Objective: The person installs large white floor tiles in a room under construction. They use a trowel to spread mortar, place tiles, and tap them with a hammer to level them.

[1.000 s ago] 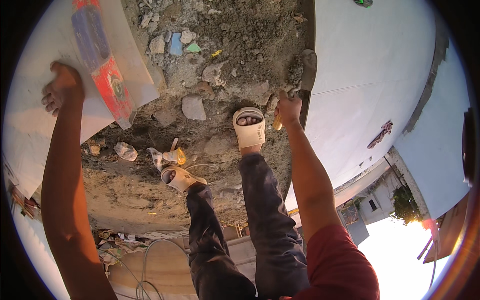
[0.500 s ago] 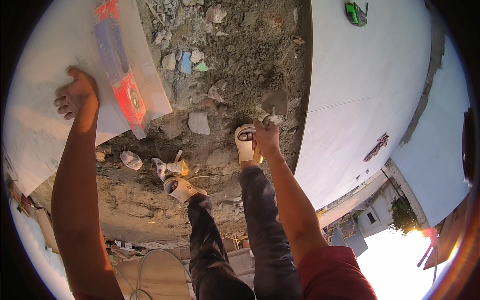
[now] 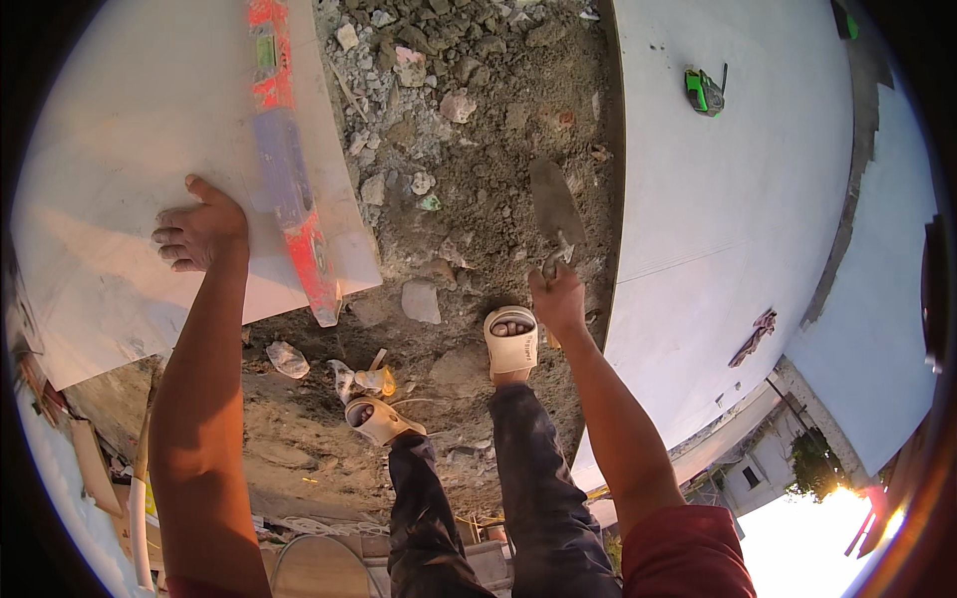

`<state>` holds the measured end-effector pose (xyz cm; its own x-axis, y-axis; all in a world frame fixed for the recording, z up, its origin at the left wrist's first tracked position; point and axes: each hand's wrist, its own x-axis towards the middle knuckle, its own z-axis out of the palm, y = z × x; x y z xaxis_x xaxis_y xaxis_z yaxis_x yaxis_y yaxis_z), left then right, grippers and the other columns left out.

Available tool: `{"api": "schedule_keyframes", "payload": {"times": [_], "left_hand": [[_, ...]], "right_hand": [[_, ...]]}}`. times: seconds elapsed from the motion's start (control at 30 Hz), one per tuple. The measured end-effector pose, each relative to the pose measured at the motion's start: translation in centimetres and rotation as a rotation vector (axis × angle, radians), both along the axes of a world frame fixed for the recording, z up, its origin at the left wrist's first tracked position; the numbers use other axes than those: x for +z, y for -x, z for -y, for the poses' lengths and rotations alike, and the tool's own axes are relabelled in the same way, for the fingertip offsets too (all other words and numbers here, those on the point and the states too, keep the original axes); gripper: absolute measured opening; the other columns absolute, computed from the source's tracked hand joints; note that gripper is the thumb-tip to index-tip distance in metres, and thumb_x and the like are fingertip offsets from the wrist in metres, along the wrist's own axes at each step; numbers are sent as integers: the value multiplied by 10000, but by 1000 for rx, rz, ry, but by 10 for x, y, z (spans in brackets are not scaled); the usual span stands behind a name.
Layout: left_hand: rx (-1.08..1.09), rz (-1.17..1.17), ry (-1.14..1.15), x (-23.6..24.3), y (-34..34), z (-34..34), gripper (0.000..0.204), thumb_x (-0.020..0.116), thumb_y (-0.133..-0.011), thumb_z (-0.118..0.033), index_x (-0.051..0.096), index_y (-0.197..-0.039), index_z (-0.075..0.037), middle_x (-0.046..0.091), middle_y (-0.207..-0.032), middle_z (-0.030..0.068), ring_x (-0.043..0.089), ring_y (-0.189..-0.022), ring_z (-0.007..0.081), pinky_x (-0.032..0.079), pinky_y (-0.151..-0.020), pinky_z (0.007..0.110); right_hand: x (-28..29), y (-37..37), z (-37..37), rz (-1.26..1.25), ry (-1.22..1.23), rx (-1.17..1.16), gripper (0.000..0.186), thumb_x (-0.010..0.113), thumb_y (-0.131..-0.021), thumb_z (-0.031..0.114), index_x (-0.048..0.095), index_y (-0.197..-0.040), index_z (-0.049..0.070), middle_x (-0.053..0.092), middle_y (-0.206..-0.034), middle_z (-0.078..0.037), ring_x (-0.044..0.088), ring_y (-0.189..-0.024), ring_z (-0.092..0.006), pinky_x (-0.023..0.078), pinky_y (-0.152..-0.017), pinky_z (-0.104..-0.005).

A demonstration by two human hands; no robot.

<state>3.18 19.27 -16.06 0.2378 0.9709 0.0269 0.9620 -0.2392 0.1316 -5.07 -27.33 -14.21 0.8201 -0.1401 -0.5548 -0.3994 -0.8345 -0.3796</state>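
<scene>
My left hand (image 3: 204,229) rests palm down with fingers spread on a large pale slab (image 3: 110,130). Just right of it, a red spirit level (image 3: 283,164) with a purplish middle lies along the slab near its edge. In my right hand (image 3: 558,301) is a trowel (image 3: 556,204), gripped by its handle, which my fingers mostly hide. Its grey blade points away from me, over the grey-brown rubble bed (image 3: 488,199) and close to the pale panel (image 3: 728,219) at the right. Whether the blade touches the ground I cannot tell.
A green and black tape measure (image 3: 704,92) and a crumpled dark cloth (image 3: 753,337) lie on the right panel. My feet, in beige sandals (image 3: 513,341), stand on the uneven bed. Around them are a flat stone (image 3: 421,301), a clear plastic lump (image 3: 288,360) and a yellowish cup (image 3: 375,381).
The whole view has shifted, so most things sit lower in it. My right hand has moved slightly forward with the trowel, whose blade now shows longer. My left hand stays on the slab.
</scene>
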Motion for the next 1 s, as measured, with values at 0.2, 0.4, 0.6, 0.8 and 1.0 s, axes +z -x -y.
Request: {"api": "schedule_keyframes", "payload": {"times": [0.2,0.4,0.6,0.8,1.0], "left_hand": [[1,0,31,-2,-6,9,979,233,-900,-741,151,-1535,0,89,-1593,264,73,-1476,433,76,-1179,540],[-5,-71,-39,-9,8,-4,987,231,-897,-757,159,-1537,-9,109,-1592,259,94,-1475,433,83,-1182,541],[-19,-59,-3,-3,-1,8,976,229,-905,-750,154,-1538,-10,119,-1589,259,89,-1476,431,82,-1183,547],[-23,-3,-18,-6,4,6,998,230,-888,-781,158,-1542,-31,112,-1593,251,94,-1476,424,87,-1181,547],[-27,-4,15,5,1,12,1001,217,-890,-774,137,-1541,-18,104,-1588,264,75,-1477,429,89,-1181,557]], "right_hand": [[-10,-56,-16,-344,-173,-497,338,631,-870,281,587,-785,-43,631,-659,-246,664,-626,-383,537,-595,-449],[-9,-100,7,60,15,8,379,622,-870,312,582,-777,-53,610,-584,-198,622,-443,-274,505,-444,-403],[5,-229,-36,-178,-76,-323,334,621,-890,299,531,-870,-23,542,-565,-86,587,-434,-219,504,-417,-391],[56,-263,-9,9,-8,13,529,567,-909,325,439,-1241,-67,647,-751,-207,658,-519,-266,549,-498,-385],[130,-436,-80,-19,299,244,500,444,-911,213,412,-1384,54,643,-935,-180,605,-517,-239,550,-503,-404]]}}
